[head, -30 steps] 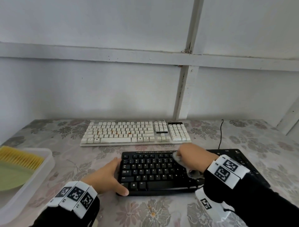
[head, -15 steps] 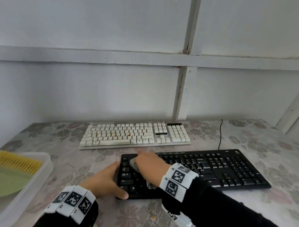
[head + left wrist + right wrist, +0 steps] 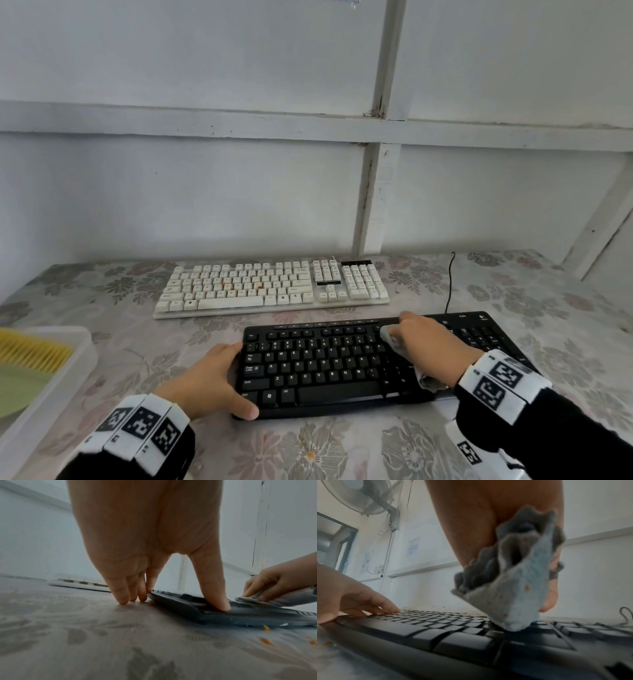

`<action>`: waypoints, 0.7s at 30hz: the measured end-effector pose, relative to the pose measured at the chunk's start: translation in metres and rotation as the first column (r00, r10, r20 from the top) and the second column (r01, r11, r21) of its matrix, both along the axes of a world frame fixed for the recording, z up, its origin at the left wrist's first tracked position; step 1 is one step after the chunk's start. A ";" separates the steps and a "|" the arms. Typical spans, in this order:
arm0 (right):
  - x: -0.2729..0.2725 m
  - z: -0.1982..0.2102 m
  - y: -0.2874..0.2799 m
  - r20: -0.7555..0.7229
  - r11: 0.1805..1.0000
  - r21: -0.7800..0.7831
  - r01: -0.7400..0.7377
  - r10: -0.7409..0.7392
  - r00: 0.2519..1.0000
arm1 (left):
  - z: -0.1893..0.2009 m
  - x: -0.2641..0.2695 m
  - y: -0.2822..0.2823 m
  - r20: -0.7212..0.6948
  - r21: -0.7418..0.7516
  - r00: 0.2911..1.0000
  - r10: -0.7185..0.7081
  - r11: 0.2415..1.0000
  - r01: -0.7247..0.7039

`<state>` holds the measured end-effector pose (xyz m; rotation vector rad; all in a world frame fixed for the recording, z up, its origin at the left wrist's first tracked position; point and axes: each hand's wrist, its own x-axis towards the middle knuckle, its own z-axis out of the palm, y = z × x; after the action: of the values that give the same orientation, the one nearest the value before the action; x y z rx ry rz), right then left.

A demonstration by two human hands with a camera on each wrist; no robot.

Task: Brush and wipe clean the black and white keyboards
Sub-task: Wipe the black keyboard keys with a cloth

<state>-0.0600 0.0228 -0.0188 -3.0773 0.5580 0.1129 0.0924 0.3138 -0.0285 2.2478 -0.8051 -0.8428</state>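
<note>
The black keyboard (image 3: 325, 366) lies near me on the flowered tablecloth, with the white keyboard (image 3: 270, 286) behind it, orange stains among its keys. My left hand (image 3: 236, 380) braces the black keyboard's left end, straight fingers (image 3: 123, 599) against its side and the thumb (image 3: 221, 604) on its front corner. My right hand (image 3: 411, 335) grips a crumpled grey cloth (image 3: 388, 334) and presses it onto the keys right of the letter block. From the right wrist, the cloth (image 3: 513, 601) touches the black keyboard (image 3: 453, 635).
A white plastic tray (image 3: 61, 387) at the left edge holds a yellow-bristled brush (image 3: 30, 353). A black cable (image 3: 450, 284) runs from the black keyboard to the wall. Orange crumbs (image 3: 265, 641) lie on the cloth by the keyboard's front edge.
My right hand swept the cloth left across the black keyboard, then back right to beyond the letter keys. The left hand stayed at the keyboard's left end.
</note>
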 end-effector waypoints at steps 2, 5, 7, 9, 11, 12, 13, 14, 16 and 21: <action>-0.001 0.001 -0.006 -0.029 1.000 -0.023 0.020 -0.021 0.999 | 0.000 0.000 0.001 -0.005 -0.001 1.000 0.002 1.000 -0.002; 0.003 0.007 -0.005 -0.063 0.998 -0.017 0.053 -0.054 0.997 | -0.002 0.001 0.002 -0.021 -0.014 1.000 0.009 1.000 -0.010; 0.007 0.013 -0.002 -0.059 0.997 0.004 0.074 -0.073 0.996 | -0.003 0.001 0.003 -0.035 -0.030 0.999 0.015 0.999 -0.016; 0.007 0.018 0.003 -0.022 0.998 0.036 0.050 -0.049 0.999 | -0.003 0.001 0.003 -0.041 -0.039 0.999 0.016 0.999 -0.018; 0.005 0.017 0.009 0.016 0.995 0.096 -0.004 0.003 1.000 | -0.004 0.001 0.002 -0.035 -0.042 0.999 0.015 0.999 -0.016; 0.003 0.015 0.011 0.035 0.991 0.123 -0.048 0.044 0.998 | -0.004 0.001 0.002 -0.034 -0.042 0.999 0.014 0.999 -0.015; 0.001 0.012 0.012 0.060 0.985 0.145 -0.089 0.081 0.995 | -0.005 0.002 0.003 -0.037 -0.042 0.999 0.012 0.999 -0.013; -0.002 0.009 0.012 0.069 0.981 0.165 -0.099 0.089 0.994 | -0.006 0.002 0.003 -0.040 -0.044 0.999 0.009 0.999 -0.011; -0.010 0.004 0.007 0.070 0.983 0.162 -0.084 0.073 0.995 | -0.007 0.003 0.003 -0.041 -0.054 0.999 0.007 0.998 -0.009; -0.032 0.002 -0.026 0.061 0.993 0.102 0.060 -0.067 0.996 | -0.007 0.004 0.003 -0.061 -0.049 0.998 0.004 0.999 -0.007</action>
<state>-0.0918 -0.0029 -0.0171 -2.9516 0.6265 0.0389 0.0960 0.3171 -0.0360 2.1696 -0.7826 -0.8750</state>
